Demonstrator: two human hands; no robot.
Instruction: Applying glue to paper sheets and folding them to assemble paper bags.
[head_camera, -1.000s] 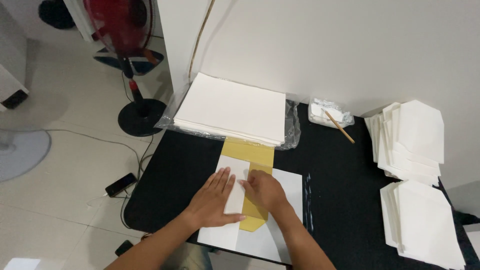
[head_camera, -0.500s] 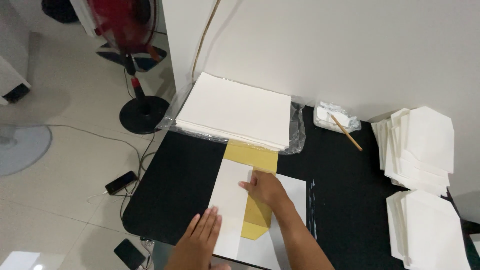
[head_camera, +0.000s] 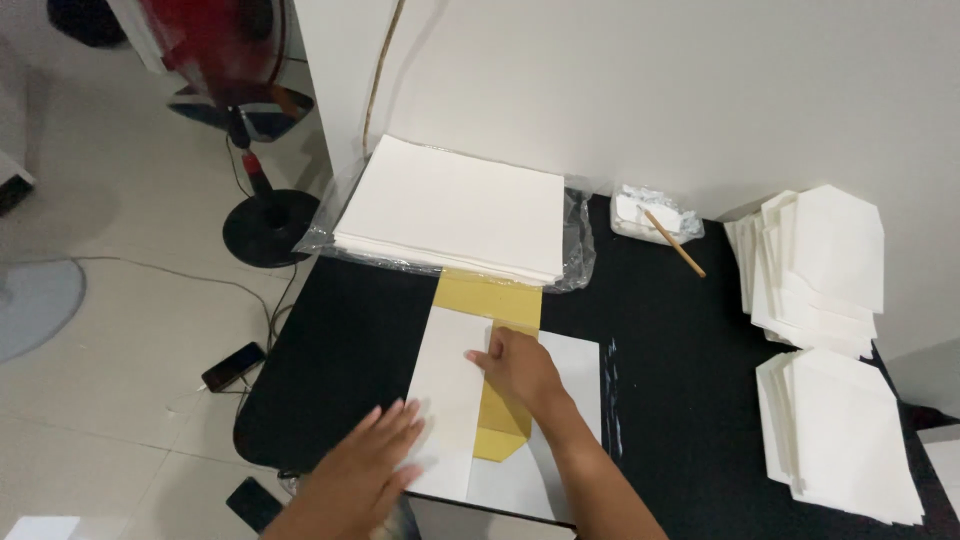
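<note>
A white sheet of paper (head_camera: 450, 390) lies on a black table (head_camera: 670, 370), its left side folded over a yellow card template (head_camera: 495, 300). My right hand (head_camera: 520, 368) presses flat on the fold's edge, over the yellow template. My left hand (head_camera: 365, 465) rests open on the near left corner of the folded flap, fingers spread. Neither hand grips anything.
A thick stack of white paper (head_camera: 455, 208) on clear plastic sits at the table's back. A small dish with a wooden stick (head_camera: 660, 222) stands beside it. Two piles of folded white envelopes (head_camera: 825, 260) (head_camera: 845, 435) fill the right side. A fan base (head_camera: 262, 225) and phones (head_camera: 232, 366) lie on the floor at left.
My left hand slid from the middle of the folded flap down toward its near corner. My right hand stayed on the fold.
</note>
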